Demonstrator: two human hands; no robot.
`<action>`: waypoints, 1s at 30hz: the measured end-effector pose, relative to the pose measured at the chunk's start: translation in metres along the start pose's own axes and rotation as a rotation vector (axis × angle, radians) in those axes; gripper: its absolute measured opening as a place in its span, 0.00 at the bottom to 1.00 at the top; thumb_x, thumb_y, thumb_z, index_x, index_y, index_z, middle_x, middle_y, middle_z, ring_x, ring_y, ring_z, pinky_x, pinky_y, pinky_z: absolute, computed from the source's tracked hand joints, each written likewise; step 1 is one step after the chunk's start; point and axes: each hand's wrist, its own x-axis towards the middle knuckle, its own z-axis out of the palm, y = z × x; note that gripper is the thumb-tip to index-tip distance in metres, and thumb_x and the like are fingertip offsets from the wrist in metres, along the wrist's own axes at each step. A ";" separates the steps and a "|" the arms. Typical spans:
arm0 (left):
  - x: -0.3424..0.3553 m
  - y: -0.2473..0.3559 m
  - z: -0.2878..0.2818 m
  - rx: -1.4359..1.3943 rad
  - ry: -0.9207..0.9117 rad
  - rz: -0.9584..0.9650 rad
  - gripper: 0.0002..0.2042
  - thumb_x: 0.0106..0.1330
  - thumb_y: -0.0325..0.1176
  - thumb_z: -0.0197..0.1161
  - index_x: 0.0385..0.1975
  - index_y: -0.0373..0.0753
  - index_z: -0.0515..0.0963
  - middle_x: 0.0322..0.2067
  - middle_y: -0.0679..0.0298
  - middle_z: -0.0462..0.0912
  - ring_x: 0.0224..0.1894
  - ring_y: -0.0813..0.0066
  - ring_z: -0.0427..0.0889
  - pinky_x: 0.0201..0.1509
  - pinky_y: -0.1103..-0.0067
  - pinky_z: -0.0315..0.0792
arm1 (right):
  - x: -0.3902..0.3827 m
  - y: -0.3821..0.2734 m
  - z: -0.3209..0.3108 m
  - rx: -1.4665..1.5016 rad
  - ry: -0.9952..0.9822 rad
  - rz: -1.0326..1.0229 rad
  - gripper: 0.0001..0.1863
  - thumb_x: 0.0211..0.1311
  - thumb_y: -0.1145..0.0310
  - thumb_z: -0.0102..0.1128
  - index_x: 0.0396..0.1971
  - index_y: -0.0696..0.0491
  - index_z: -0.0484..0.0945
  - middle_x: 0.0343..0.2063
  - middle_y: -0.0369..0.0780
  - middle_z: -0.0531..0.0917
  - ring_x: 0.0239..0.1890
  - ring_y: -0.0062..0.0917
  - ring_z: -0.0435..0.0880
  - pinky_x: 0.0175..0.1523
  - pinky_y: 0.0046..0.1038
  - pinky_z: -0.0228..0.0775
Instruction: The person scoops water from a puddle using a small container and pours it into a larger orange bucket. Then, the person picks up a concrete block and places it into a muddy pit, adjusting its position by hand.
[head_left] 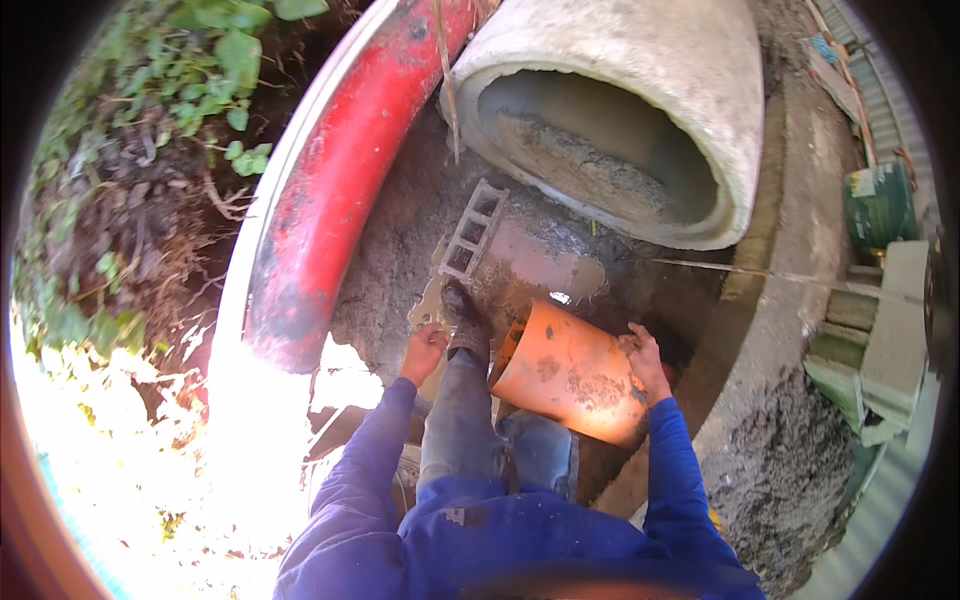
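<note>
A muddy orange bucket (572, 372) lies on its side in front of me, its open end turned to the left. My right hand (645, 362) is at the bucket's right end with the fingers curled against its edge. To the left of my forward boot (466, 320), my left hand (425, 352) is in the air with the fingers curled in, and nothing shows in it. The boot stands in muddy water beside a grey hollow concrete block (473, 230). My other leg is bent under the bucket, partly hidden by it.
A large concrete pipe (640, 70) with sediment inside lies ahead. A thick red pipe (345, 170) runs along the left, beside a planted bank (120, 200). A taut string (740, 268) crosses on the right, near an earth ledge (790, 330), a soil heap (775, 460) and a green bucket (880, 205).
</note>
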 end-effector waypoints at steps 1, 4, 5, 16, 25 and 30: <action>-0.010 0.023 -0.007 -0.029 0.041 0.033 0.20 0.68 0.31 0.65 0.57 0.29 0.77 0.44 0.57 0.88 0.46 0.71 0.86 0.52 0.76 0.77 | -0.021 0.004 -0.009 0.024 0.024 0.036 0.25 0.66 0.71 0.63 0.61 0.62 0.74 0.37 0.47 0.89 0.38 0.29 0.89 0.48 0.30 0.80; -0.043 0.072 -0.025 -0.099 0.094 0.100 0.22 0.71 0.32 0.65 0.61 0.28 0.74 0.50 0.56 0.86 0.50 0.73 0.83 0.54 0.77 0.76 | -0.078 0.013 -0.028 0.044 0.078 0.125 0.24 0.66 0.69 0.62 0.61 0.60 0.75 0.34 0.47 0.89 0.37 0.29 0.89 0.46 0.31 0.80; -0.055 0.085 -0.027 -0.129 0.093 0.096 0.23 0.72 0.31 0.64 0.63 0.28 0.72 0.52 0.57 0.85 0.51 0.74 0.82 0.55 0.78 0.76 | -0.098 0.004 -0.033 0.002 0.074 0.185 0.24 0.66 0.69 0.62 0.60 0.60 0.75 0.33 0.47 0.89 0.37 0.29 0.89 0.45 0.31 0.80; -0.062 0.169 -0.083 -0.079 0.006 0.271 0.21 0.71 0.29 0.63 0.62 0.27 0.73 0.54 0.51 0.84 0.55 0.69 0.83 0.60 0.75 0.76 | -0.226 0.011 0.018 0.361 0.075 0.714 0.23 0.65 0.67 0.65 0.58 0.58 0.75 0.34 0.40 0.85 0.29 0.24 0.85 0.29 0.25 0.74; -0.040 0.170 -0.134 -0.113 -0.120 0.220 0.20 0.70 0.30 0.65 0.60 0.29 0.75 0.54 0.52 0.84 0.54 0.66 0.85 0.60 0.74 0.76 | -0.197 -0.120 0.071 0.405 0.042 0.587 0.24 0.68 0.68 0.60 0.61 0.60 0.72 0.39 0.40 0.86 0.35 0.24 0.87 0.34 0.23 0.75; -0.029 0.208 -0.146 -0.150 -0.094 0.266 0.20 0.70 0.29 0.64 0.60 0.29 0.75 0.54 0.52 0.84 0.55 0.67 0.84 0.61 0.74 0.76 | -0.173 -0.154 0.074 0.394 0.100 0.522 0.23 0.69 0.70 0.58 0.61 0.60 0.72 0.40 0.40 0.85 0.36 0.24 0.87 0.34 0.23 0.74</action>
